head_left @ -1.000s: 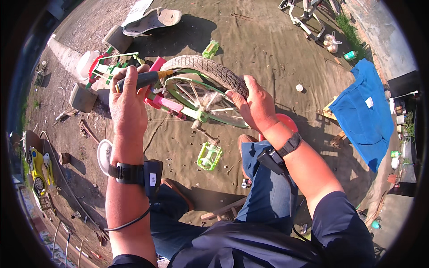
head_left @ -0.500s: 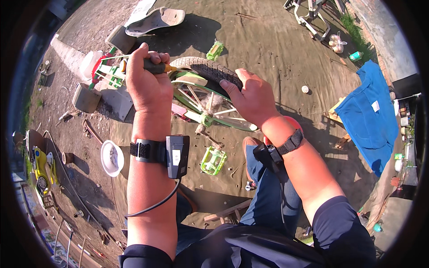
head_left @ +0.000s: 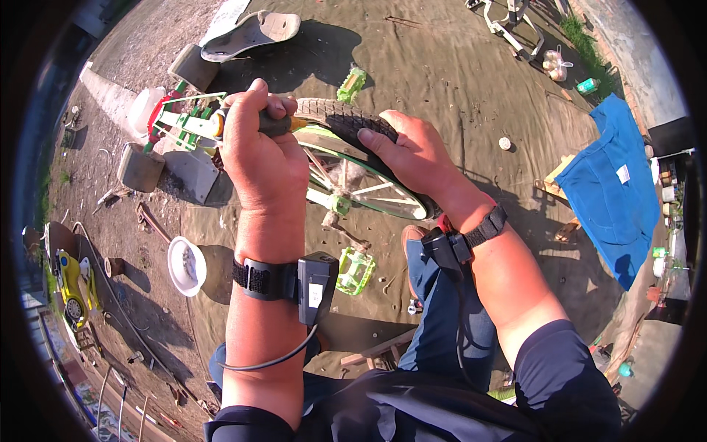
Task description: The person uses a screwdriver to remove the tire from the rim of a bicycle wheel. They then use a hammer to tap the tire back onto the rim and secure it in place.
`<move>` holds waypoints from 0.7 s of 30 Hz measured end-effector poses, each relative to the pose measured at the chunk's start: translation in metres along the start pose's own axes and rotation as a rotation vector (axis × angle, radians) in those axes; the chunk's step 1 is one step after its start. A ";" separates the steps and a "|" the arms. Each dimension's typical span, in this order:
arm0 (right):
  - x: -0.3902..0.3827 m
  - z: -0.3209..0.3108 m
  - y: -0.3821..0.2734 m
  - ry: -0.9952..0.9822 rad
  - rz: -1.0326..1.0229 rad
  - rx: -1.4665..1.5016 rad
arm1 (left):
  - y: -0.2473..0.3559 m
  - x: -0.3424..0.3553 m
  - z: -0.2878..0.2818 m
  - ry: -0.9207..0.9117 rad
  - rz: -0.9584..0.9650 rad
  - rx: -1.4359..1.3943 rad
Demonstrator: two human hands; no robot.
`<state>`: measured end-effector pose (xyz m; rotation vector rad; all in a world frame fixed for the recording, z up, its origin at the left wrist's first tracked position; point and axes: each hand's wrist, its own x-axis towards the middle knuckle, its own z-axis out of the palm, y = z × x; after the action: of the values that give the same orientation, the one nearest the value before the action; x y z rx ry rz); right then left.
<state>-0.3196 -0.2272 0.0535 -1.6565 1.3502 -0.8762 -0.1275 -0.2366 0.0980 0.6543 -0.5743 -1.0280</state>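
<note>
My left hand point(head_left: 261, 151) is closed round the dark handle of a yellow-tipped hand tool point(head_left: 274, 124), held against the tyre point(head_left: 330, 110) of a small green bicycle wheel point(head_left: 379, 189). My right hand point(head_left: 409, 155) grips that tyre on its right side, thumb across it. Under the wheel a crank arm leads to a light green pedal point(head_left: 355, 271); a second green pedal point(head_left: 352, 84) is beyond the tyre. The green and white frame point(head_left: 184, 120), with small training wheels point(head_left: 140, 168), stretches to the left, partly hidden behind my left hand.
I am over a brown ground sheet point(head_left: 464, 88). A white bowl point(head_left: 185, 267) is left of me, a yellow toy car point(head_left: 71, 291) farther left, a grey seat-like shell point(head_left: 250, 35) at the back, a blue cloth point(head_left: 610, 191) on wood at right, a metal frame point(head_left: 508, 26) behind.
Over the last second my left hand and the tool have moved right along the tyre, closer to my right hand, which keeps its grip. The white bowl is now fully uncovered by my left arm.
</note>
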 end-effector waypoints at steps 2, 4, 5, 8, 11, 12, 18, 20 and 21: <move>0.000 -0.001 -0.006 0.001 -0.055 -0.105 | 0.005 0.006 -0.008 -0.018 -0.080 -0.092; -0.001 -0.001 -0.011 0.011 -0.096 -0.192 | 0.016 0.014 -0.021 -0.101 -0.153 -0.147; -0.003 0.001 -0.014 0.019 -0.110 -0.227 | 0.021 0.013 -0.025 -0.139 -0.181 -0.090; -0.010 0.004 -0.017 0.088 -0.147 -0.286 | 0.041 0.004 -0.039 -0.249 -0.281 0.095; -0.011 0.011 -0.019 0.201 -0.190 -0.397 | 0.045 -0.001 -0.053 -0.169 -0.211 0.118; -0.010 0.016 -0.024 0.210 -0.204 -0.388 | 0.039 -0.001 -0.061 -0.140 -0.201 0.072; -0.048 0.011 -0.007 0.201 -0.236 -0.336 | 0.012 0.012 -0.064 0.208 -0.201 -0.192; -0.069 -0.003 0.026 0.151 -0.095 -0.343 | 0.005 0.019 -0.051 0.339 -0.214 -0.278; -0.072 -0.006 0.041 0.109 -0.013 -0.300 | 0.001 0.026 -0.051 0.347 -0.214 -0.324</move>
<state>-0.3559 -0.1617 0.0179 -1.8668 1.6105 -0.8118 -0.0804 -0.2483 0.0671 0.5948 -0.0313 -1.1441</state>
